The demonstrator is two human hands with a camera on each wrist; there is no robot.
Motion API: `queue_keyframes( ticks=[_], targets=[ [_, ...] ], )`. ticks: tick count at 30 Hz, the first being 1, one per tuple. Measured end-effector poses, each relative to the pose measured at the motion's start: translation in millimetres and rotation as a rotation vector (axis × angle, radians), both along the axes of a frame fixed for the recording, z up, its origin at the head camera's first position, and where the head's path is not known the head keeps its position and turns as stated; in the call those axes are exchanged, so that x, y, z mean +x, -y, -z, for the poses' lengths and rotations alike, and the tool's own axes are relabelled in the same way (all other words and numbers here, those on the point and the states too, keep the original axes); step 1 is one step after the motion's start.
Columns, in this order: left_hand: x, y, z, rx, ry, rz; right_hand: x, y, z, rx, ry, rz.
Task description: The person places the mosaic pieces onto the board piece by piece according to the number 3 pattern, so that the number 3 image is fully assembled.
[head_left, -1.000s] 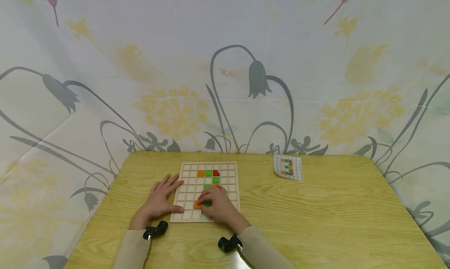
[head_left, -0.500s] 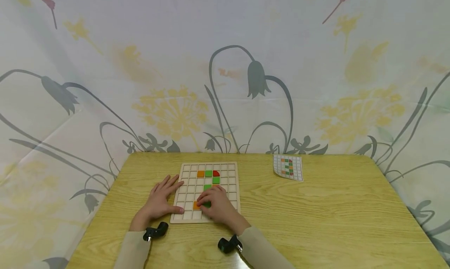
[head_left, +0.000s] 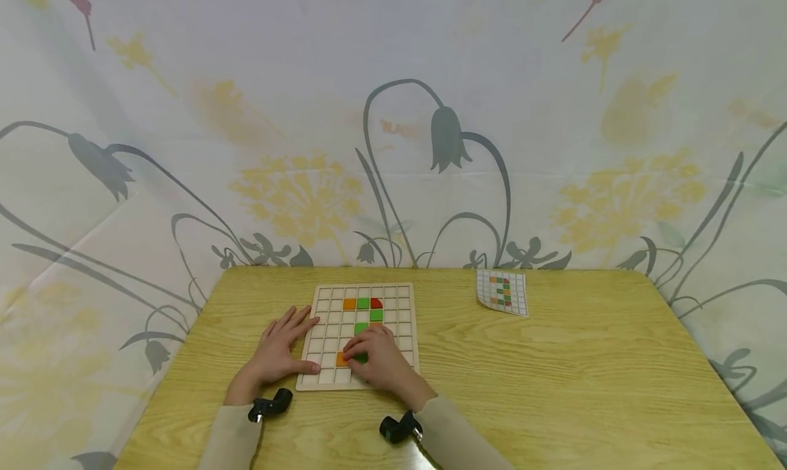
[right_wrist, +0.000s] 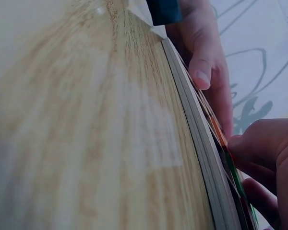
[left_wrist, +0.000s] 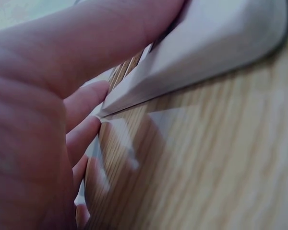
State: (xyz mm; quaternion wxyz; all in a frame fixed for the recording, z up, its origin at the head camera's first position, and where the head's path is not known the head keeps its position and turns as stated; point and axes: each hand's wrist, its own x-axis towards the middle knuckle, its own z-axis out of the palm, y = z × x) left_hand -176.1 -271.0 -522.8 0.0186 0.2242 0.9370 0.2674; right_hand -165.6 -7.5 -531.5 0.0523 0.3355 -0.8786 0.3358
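Observation:
A wooden grid board (head_left: 307, 381) lies on the table. My left hand (head_left: 279, 347) spreads its fingers along the board's left edge, thumb over its lower left cells; the left wrist view shows the thumb (left_wrist: 96, 38) across the rim. The curled fingers of my right hand (head_left: 384, 361) pinch at an orange tile (head_left: 341, 359) in a lower row, thumb and fingertips at its right side. A green tile (head_left: 361, 358) shows under that palm. Higher up sit an orange tile (head_left: 349, 304), a green tile (head_left: 363, 303), a red tile with one rounded corner (head_left: 376, 304) and more green tiles (head_left: 376, 315).
A paper card (head_left: 501, 292) printed with a grid of coloured squares lies at the back of the table, right of the board, one corner curled. The wood-grain table (head_left: 584, 374) reaches back to a flower-patterned wall covering (head_left: 522, 80). Both wrists wear small black cameras (head_left: 399, 427).

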Motion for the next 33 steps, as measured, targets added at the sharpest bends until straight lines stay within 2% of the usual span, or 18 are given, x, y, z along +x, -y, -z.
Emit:
queue_keyframes(
  ticks=[10, 15, 20, 25, 28, 33],
  targets=[
    [-0.3, 2.3, 3.2, 0.067, 0.006, -0.019, -0.6, -0.7, -2.7, -0.129, 0.062, -0.007],
    [-2.2, 4.9, 4.7, 0.183, 0.024, -0.064, -3.4, -3.4, -7.4, -0.2, 0.073, -0.033],
    [-2.6, 7.1, 4.5, 0.312, 0.046, -0.142, -4.6, -13.0, -13.1, -0.24, 0.035, -0.032],
    [-2.5, 6.6, -0.2, 0.383, 0.082, -0.24, -4.5, -28.2, -19.5, -0.271, -0.011, 0.004],
    [0.8, 5.5, -6.2, 0.383, 0.068, -0.269, -5.0, -39.0, -20.7, -0.275, -0.051, 0.016],
    [8.4, 2.0, -15.0, 0.362, -0.009, -0.272, -2.4, -59.2, -21.2, -0.249, -0.085, 0.03]
  ],
)
